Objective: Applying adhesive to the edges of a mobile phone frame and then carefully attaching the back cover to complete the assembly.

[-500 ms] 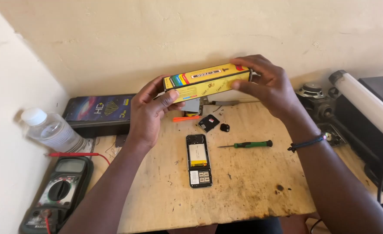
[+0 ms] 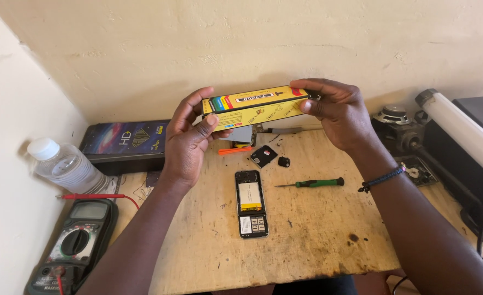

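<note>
While an open phone [image 2: 251,203] lies on the bench [image 2: 318,240], a yellow box [image 2: 255,107] is pinched by the left hand [image 2: 189,139] and right hand [image 2: 334,112].

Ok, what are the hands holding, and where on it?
A long yellow box, held by its two ends: left hand on the left end, right hand on the right.

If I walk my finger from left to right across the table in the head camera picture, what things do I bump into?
Water bottle → multimeter → open phone → green screwdriver → white tube. Above them, the left hand and right hand hold a yellow box.
</note>
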